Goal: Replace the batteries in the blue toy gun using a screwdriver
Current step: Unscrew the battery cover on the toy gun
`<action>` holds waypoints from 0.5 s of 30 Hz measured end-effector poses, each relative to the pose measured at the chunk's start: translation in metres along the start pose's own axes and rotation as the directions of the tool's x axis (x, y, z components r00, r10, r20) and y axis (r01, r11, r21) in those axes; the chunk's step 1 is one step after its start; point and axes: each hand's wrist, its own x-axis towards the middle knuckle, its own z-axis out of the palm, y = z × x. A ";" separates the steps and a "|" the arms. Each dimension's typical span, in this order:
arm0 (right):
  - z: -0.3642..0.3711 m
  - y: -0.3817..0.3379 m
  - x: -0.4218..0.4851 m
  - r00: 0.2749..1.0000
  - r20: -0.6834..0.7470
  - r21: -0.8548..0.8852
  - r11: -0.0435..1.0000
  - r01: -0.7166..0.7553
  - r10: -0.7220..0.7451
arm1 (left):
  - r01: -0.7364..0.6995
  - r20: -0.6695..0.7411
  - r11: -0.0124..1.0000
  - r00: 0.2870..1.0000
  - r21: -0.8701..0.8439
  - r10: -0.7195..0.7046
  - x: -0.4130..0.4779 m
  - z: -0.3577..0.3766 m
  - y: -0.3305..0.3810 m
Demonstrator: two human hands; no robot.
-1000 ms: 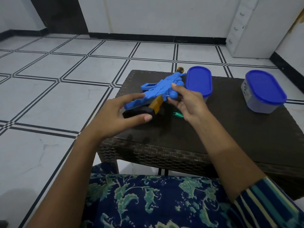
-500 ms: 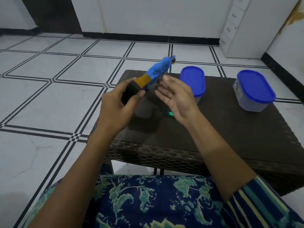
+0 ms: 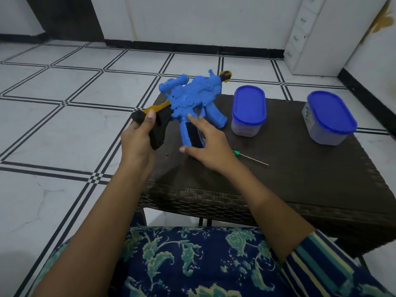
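Note:
The blue toy gun [image 3: 190,97] is held up over the left part of the dark wicker table [image 3: 300,174], its side facing me and its muzzle toward the far right. My left hand [image 3: 138,139] grips its black stock. My right hand [image 3: 205,140] is spread, fingers apart, touching the blue hand grip, whose dark slot shows. A green-handled screwdriver [image 3: 249,157] lies on the table just right of my right hand. A tiny dark screw [image 3: 167,154] rests on the table between my hands.
Two blue-lidded plastic containers stand on the table, one [image 3: 248,110] close beside the gun, the other [image 3: 329,117] at the far right. A white cabinet [image 3: 317,35] stands at the back right. White tiled floor surrounds the table.
The gun has turned from edge-on to side-on in my left hand. My right hand has moved from beside the gun onto its grip, uncovering the screwdriver.

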 end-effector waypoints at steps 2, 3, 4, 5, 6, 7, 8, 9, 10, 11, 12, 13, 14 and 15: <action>0.002 0.003 -0.001 1.000 0.011 -0.078 0.997 0.015 -0.014 | 0.046 0.003 0.998 0.999 0.033 -0.046 0.001 -0.004 0.003; 0.002 0.003 -0.003 1.000 0.012 -0.080 0.997 0.009 -0.008 | 0.055 -0.004 0.995 0.998 0.079 -0.055 0.003 -0.008 0.004; 0.002 0.003 -0.003 1.000 0.015 -0.080 0.997 -0.001 0.002 | 0.065 -0.013 0.990 0.998 0.125 -0.064 0.005 -0.012 0.005; 0.002 0.003 -0.004 1.000 0.020 -0.085 0.996 -0.004 0.006 | 0.078 -0.023 0.984 0.997 0.161 -0.076 0.007 -0.016 0.007; 0.001 0.002 -0.004 1.000 0.021 -0.096 0.995 -0.001 0.003 | 0.085 -0.036 0.977 0.996 0.196 -0.080 0.009 -0.019 0.008; 0.001 0.002 -0.004 1.000 0.018 -0.103 0.995 0.003 -0.001 | 0.091 -0.054 0.970 0.995 0.226 -0.080 0.012 -0.022 0.009; 0.001 0.001 -0.003 1.000 0.016 -0.106 0.994 0.004 -0.002 | 0.102 -0.070 0.961 0.994 0.259 -0.086 0.014 -0.025 0.010; 0.001 0.001 -0.003 1.000 0.016 -0.110 0.994 0.003 -0.001 | 0.115 -0.082 0.947 0.992 0.299 -0.094 0.017 -0.028 0.009; 0.001 0.001 -0.003 1.000 0.022 -0.117 0.993 0.005 -0.002 | 0.122 -0.091 0.927 0.991 0.355 -0.095 0.019 -0.031 0.009; 0.002 0.002 -0.004 1.000 0.031 -0.128 0.992 0.006 -0.002 | 0.122 -0.104 0.893 0.991 0.434 -0.085 0.021 -0.035 0.007; 0.003 0.003 -0.004 0.999 0.042 -0.143 0.990 0.008 -0.001 | 0.117 -0.121 0.838 0.991 0.533 -0.061 0.023 -0.038 0.005; 0.005 0.003 -0.004 0.999 0.054 -0.163 0.987 0.010 -0.001 | 0.114 -0.142 0.766 0.989 0.633 -0.031 0.024 -0.039 0.003; 0.006 0.003 -0.005 0.998 0.065 -0.185 0.983 0.016 -0.004 | 0.098 -0.146 0.694 0.989 0.713 0.011 0.023 -0.040 0.002; 0.006 0.004 -0.004 0.997 0.072 -0.204 0.979 0.020 -0.006 | 0.075 -0.140 0.628 0.989 0.775 0.055 0.022 -0.039 0.000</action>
